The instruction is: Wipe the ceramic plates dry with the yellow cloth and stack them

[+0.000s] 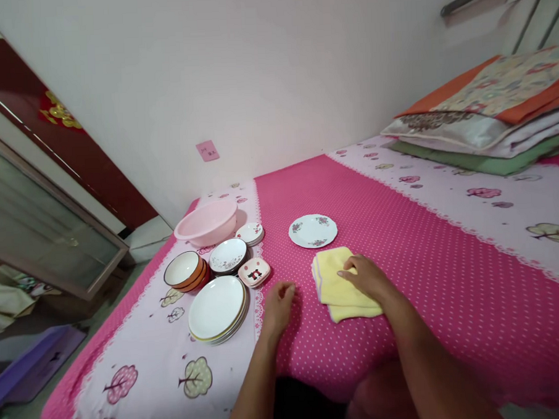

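Across the foreground, a pink-and-white bed (pixel 151 363), soft underneath everything laid out here. At far right, a pile of pillows (pixel 483 114), well apart from the tableware, perhaps for safety. At left, farthest back, an upright basin (pixel 215 232). Nearer, large plates (pixel 216 308) stacked face up, probably for steadiness on a yielding surface. Touches a folded yellow cloth (pixel 345 296) with the right hand (pixel 363 277); cannot tell whether pinching it or simply resting there. Flat on the dotted strip, the cloth, likely doubled over for thickness. Just beyond it, face up, a lone plate (pixel 313 231), set apart from the stacks, seemingly for easy reach. Near the basin, dark-rimmed plates (pixel 228 256) and nested bowls (pixel 183 270), apparently grouped by kind to save room. Holds nothing visible in the left hand (pixel 279 305), loosely curled near the stacks. Smallest, beside the dark-rimmed plates, small plates (pixel 249 233) and square dishes (pixel 254 272).
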`<state>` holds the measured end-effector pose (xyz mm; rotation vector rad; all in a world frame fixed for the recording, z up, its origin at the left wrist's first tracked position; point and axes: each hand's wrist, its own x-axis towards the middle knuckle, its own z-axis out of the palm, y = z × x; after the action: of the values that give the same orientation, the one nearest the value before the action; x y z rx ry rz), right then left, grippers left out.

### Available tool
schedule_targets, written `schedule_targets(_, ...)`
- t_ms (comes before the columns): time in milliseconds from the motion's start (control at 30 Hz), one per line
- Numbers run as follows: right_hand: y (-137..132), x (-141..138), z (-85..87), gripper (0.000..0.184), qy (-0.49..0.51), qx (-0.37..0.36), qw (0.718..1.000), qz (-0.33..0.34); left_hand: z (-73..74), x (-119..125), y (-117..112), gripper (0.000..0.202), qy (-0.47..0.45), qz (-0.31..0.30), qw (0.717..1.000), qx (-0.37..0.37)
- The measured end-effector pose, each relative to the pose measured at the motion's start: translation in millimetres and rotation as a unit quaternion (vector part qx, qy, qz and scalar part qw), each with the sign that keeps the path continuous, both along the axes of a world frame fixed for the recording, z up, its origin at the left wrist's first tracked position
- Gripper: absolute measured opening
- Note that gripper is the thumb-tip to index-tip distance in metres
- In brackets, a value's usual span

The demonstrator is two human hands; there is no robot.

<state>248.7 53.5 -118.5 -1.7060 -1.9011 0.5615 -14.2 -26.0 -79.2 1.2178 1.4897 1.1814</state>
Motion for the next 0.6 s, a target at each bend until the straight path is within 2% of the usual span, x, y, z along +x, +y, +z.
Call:
schedule_targets(100, -1, -3, -3.8, 0.018, -0.007, 0.011, 1.000, -0.018, 15.4, -37, -57, 0.045, 0.013, 0.090, 0.995, 0.041)
schedule_targets(167, -2, -7, -4.4, 0.018, -0.015, 0.015, 0.999, -0.031, 18.3, -68, -93, 0.046, 0.029, 0.170, 0.984, 0.046)
schedule_targets(233, -4, -11, -3.1, 0.018, -0.023, 0.016, 0.999, -0.043, 17.0, -100, -119, 0.048, 0.046, 0.259, 0.964, 0.040)
schedule_targets(300, -7, -14, -0.5, 0.019, -0.032, 0.017, 0.998, -0.053, 14.9, -130, -133, 0.053, 0.059, 0.328, 0.943, 0.024)
schedule_targets(400, -12, -18, 4.2, 0.019, -0.043, 0.017, 0.997, -0.067, 15.6, -164, -131, 0.057, 0.095, 0.367, 0.925, -0.010)
schedule_targets(533, -18, -23, 10.2, 0.017, -0.057, 0.017, 0.995, -0.079, 20.2, -193, -104, 0.062, 0.191, 0.343, 0.917, -0.069)
schedule_targets(600, -20, -25, 12.9, 0.015, -0.062, 0.016, 0.994, -0.083, 20.4, -205, -90, 0.062, 0.265, 0.326, 0.902, -0.095)
